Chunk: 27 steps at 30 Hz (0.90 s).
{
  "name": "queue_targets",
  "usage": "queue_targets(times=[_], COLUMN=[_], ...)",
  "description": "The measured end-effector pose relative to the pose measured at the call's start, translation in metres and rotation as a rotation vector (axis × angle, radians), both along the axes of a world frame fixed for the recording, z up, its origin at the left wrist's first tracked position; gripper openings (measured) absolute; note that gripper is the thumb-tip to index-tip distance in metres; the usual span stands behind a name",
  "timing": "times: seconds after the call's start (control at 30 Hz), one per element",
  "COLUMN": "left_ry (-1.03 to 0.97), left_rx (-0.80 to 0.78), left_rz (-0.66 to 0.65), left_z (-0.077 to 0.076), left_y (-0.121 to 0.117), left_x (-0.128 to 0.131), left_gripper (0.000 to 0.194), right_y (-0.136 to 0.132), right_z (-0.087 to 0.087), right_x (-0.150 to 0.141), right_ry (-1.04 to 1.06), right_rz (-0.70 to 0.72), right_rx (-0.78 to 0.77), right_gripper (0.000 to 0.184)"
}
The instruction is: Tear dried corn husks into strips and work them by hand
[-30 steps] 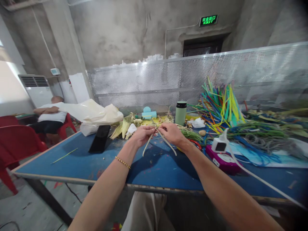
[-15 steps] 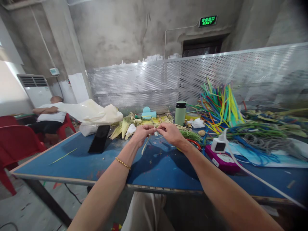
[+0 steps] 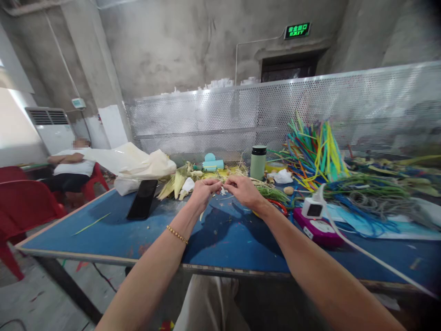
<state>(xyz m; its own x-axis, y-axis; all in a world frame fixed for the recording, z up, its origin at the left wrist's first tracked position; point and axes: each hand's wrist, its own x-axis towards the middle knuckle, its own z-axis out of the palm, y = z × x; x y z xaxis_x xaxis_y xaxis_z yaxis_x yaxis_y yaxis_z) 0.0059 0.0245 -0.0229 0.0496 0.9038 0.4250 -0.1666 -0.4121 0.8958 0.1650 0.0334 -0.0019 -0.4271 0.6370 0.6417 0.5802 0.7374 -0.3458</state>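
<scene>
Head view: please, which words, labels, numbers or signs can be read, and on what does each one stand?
"EXIT": on the lit green sign; characters above it too blurred.
Label on purple box: too small.
Marks on table edge: too small.

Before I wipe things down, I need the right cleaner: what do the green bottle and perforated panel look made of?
Green bottle: matte, evenly coloured body, perhaps painted metal or plastic. Perforated panel: probably bare metal, from its silvery glare and regular holes.
</scene>
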Motion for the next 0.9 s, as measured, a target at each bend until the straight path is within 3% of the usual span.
queue_targets(times=[0.13,0.37,0.57,0.77,0.9], left_ry=[-0.050,-0.123,-0.277,-0.410,-0.446], left_rx=[-0.015,-0.222,-0.337,-0.381,-0.363], left_rz=[-0.033,-0.189,-0.144,-0.113,-0.093], left_z=[-0.001,0.002,0.005,0.005,0.006], left_y=[0.003,0.002,0.005,0.005,0.002], left_x=[-0.001,-0.007,-0.010,-0.004,0.001], left_gripper=[0.019,0.020,0.013,0.015,0.014], right_y=[0.001,0.001,-0.014,-0.013,-0.009], right_z=[-0.001,-0.003,0.003,-0.009,-0.016], right_x=[0.000,0.001,-0.004,-0.016,-0.023], right_ry=[0.008,-0.014,-0.050,-0.119,-0.009], right_rz=[0.014,-0.046,-0.251,-0.077,-0.017], right_rx=[-0.002,0.051,0.285,0.014,-0.141], right_gripper=[0.015,0.018,0.023,0.033,0.030])
